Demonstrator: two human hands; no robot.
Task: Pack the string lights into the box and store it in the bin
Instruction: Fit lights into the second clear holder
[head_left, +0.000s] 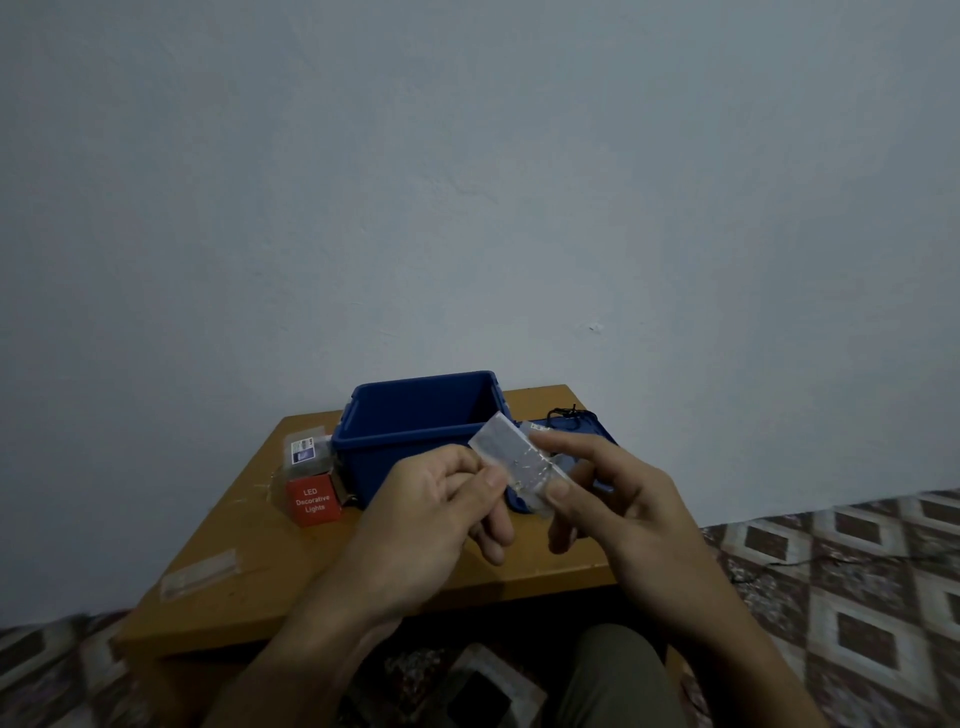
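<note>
A small clear plastic packet with fine string lights inside is held up in front of the blue bin. My left hand pinches its near left edge between thumb and fingers. My right hand grips its right side, thumb on the lower end. The red box, printed "LED Decorative Lights", lies on the table left of the bin with one end flap open. The open-topped bin shows nothing inside from this angle.
A low wooden table stands against a pale wall. The blue lid with a black cord on it lies right of the bin. Clear packets lie by the red box and at the table's left edge. Patterned floor surrounds the table.
</note>
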